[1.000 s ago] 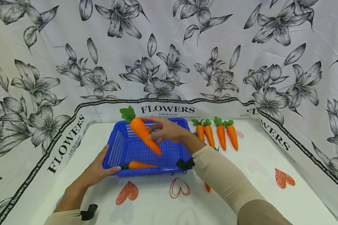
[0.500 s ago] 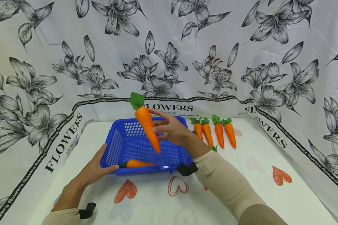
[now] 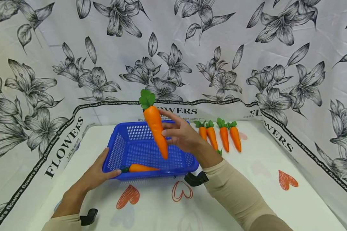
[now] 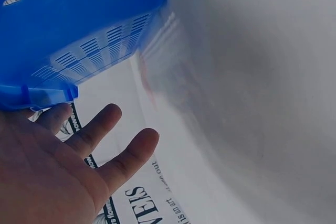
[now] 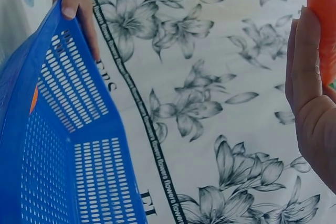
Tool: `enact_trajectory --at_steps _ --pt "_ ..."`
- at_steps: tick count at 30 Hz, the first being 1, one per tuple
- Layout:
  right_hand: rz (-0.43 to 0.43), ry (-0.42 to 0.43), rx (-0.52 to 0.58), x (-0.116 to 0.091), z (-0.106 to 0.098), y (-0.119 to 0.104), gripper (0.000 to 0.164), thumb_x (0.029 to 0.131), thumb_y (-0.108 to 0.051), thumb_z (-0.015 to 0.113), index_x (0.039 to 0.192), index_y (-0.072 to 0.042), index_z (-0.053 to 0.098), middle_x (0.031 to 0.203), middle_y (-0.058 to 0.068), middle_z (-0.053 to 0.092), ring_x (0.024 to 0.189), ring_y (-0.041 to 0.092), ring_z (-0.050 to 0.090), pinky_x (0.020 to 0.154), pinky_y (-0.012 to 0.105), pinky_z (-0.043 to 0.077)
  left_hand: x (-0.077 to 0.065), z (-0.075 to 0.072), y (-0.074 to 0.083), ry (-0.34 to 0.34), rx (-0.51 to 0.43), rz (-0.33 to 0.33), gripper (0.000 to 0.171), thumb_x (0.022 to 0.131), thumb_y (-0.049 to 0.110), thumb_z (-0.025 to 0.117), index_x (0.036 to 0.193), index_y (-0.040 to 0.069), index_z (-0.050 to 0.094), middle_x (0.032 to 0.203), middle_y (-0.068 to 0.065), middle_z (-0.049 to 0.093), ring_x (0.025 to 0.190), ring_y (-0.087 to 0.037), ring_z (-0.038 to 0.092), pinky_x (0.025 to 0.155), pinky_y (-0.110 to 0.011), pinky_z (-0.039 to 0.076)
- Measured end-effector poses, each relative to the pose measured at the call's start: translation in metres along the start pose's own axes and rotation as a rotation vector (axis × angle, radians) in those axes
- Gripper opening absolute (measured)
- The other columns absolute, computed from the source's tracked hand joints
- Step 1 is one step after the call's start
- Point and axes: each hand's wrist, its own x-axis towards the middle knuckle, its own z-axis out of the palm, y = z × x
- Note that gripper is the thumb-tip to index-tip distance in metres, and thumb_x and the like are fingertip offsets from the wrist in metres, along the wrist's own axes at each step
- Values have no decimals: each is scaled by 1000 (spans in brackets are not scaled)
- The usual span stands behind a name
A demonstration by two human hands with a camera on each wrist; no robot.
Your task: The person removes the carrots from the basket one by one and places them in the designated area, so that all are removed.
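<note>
My right hand (image 3: pixel 182 136) pinches an orange carrot (image 3: pixel 155 126) with a green leafy top. The carrot is held leaf end up, tilted, above the blue plastic basket (image 3: pixel 173 173). In the right wrist view, part of this carrot (image 5: pixel 324 30) lies against my fingers. My left hand (image 3: pixel 96 175) holds the basket at its front left corner, thumb over the rim. Seen from the left wrist, several fingers of that hand (image 4: pixel 50 174) spread below the basket's rim (image 4: pixel 50 95). Inside the basket, along its front wall, lies another carrot (image 3: pixel 140 167).
Several carrots (image 3: pixel 224 138) lie in a row on the white table right of the basket. Green leaves (image 3: pixel 219 152) of another show beside my right forearm. A flower-printed cloth (image 3: pixel 167 64) hangs behind the table.
My right hand has moved right and slightly up with the carrot, which now stands more upright. My left hand stays on the basket corner.
</note>
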Motion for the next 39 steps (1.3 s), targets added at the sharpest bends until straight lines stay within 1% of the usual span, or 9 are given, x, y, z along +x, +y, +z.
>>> enact_trajectory --at_steps 2,9,15,22,26,31,35,39 --pt "-8 -2 5 -3 2 -2 62 80 1 54 134 -21 33 107 22 49 84 30 54 65 41 49 -1 0 0 -3 -5 0 104 72 40 67 138 22 -11 142 -17 0 119 -45 19 86 -65 22" --pt "-28 43 25 -13 3 -9 63 78 0 56 133 -21 35 112 23 46 83 32 55 66 40 49 -1 0 1 1 -5 -2 104 72 40 67 139 21 -10 142 -17 0 118 -45 19 86 -65 21" --pt "-45 36 34 -20 1 -14 64 78 0 56 134 -19 33 111 22 47 83 30 55 66 40 49 -1 1 -1 -2 -12 3 103 72 39 67 139 21 -10 142 -18 1 118 -45 19 86 -65 21" --pt "-72 37 28 -33 -1 -19 65 78 0 55 135 -18 30 110 22 47 83 28 54 64 37 50 -2 -1 1 -3 -6 0 104 72 40 67 139 21 -10 142 -18 0 119 -45 18 85 -65 21" --pt "-91 39 40 -42 -2 -22 66 79 2 54 136 -16 27 111 22 45 84 28 53 65 36 50 -1 -1 1 -4 -7 7 104 72 41 66 139 21 -11 142 -18 0 119 -45 18 85 -65 21" --pt "-113 56 42 -53 -1 -29 68 79 4 53 137 -16 24 116 24 42 89 31 53 69 38 49 -1 -2 0 -7 -9 2 104 72 40 67 138 21 -11 142 -18 0 118 -46 19 85 -65 21" --pt "-127 67 33 -61 -2 -34 69 78 3 54 137 -16 24 116 24 42 87 31 54 69 38 49 -1 -2 0 -9 -2 -2 104 72 41 66 138 22 -11 142 -18 -1 118 -46 18 85 -65 21" --pt "-151 60 24 -68 -2 -38 70 79 2 55 138 -15 22 116 25 42 86 30 54 69 36 49 -1 -3 0 -8 3 -3 104 72 41 66 138 22 -12 142 -18 -1 118 -46 18 85 -65 20"
